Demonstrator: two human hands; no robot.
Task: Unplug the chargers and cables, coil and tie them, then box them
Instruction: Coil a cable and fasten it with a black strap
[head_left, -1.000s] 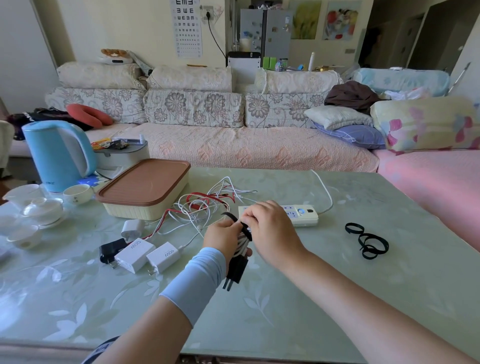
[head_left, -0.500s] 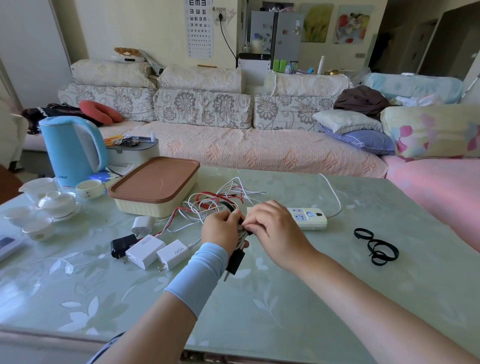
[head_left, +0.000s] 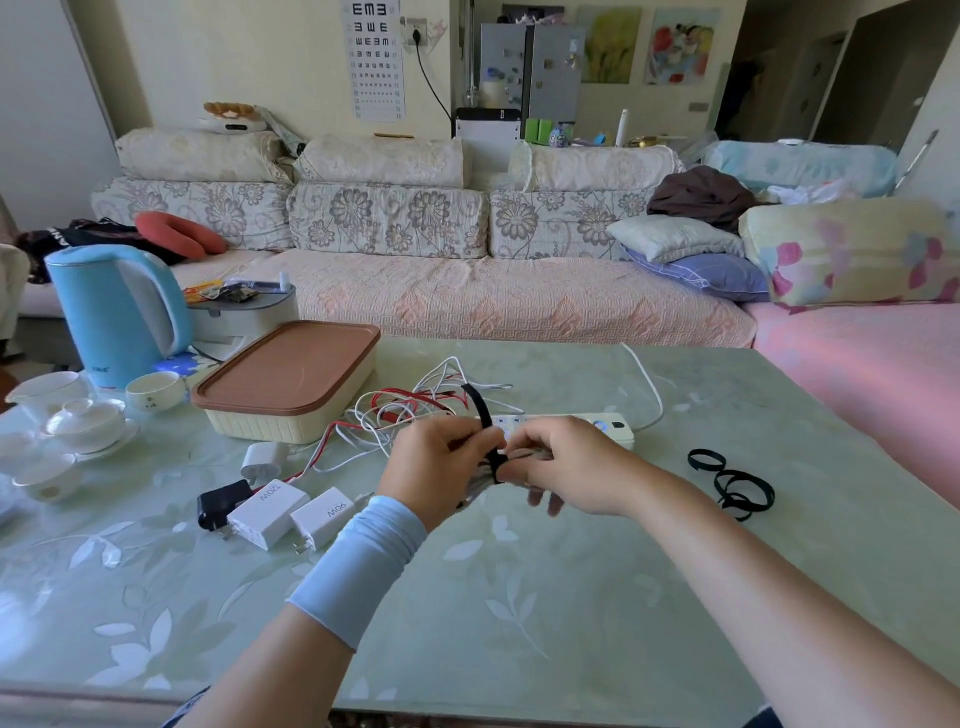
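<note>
- Tie strap (head_left: 480, 415), black, is looped round the coiled cable (head_left: 480, 486), which is held just above the bench (head_left: 519, 597) between the two hands. Its free tail stands up and leans away from the person.
- Left hand (head_left: 441, 462) has its fingers (head_left: 470, 441) curled round the left end of the coil. Right hand (head_left: 566, 467) pinches the strap where it crosses the coil, thumb on top and the lower fingers loosely spread beneath.
- The coil's long axis seems to run side to side, from one hand to the other, and the strap crosses it. Most of the coil is hidden by the hands.
- My guess is that the coming move turns on the tail. It rises from the far side of the pinch, so the right hand is nearer to draw it over and press it shut.
- Box (head_left: 260, 423) sits to the left and further back, closer to the left hand. Its brown lid is on, so nothing inside shows.
- Loose cables (head_left: 415, 410), red and white, lie tangled between the box and the power strip (head_left: 618, 431).
- A 120W charger (head_left: 267, 512), a 90W charger (head_left: 324, 517), a black adapter (head_left: 221, 506) and a small white plug (head_left: 262, 460) lie on the bench left of the hands.
- Spare ties (head_left: 732, 486) lie to the right, well apart from the right hand.
</note>
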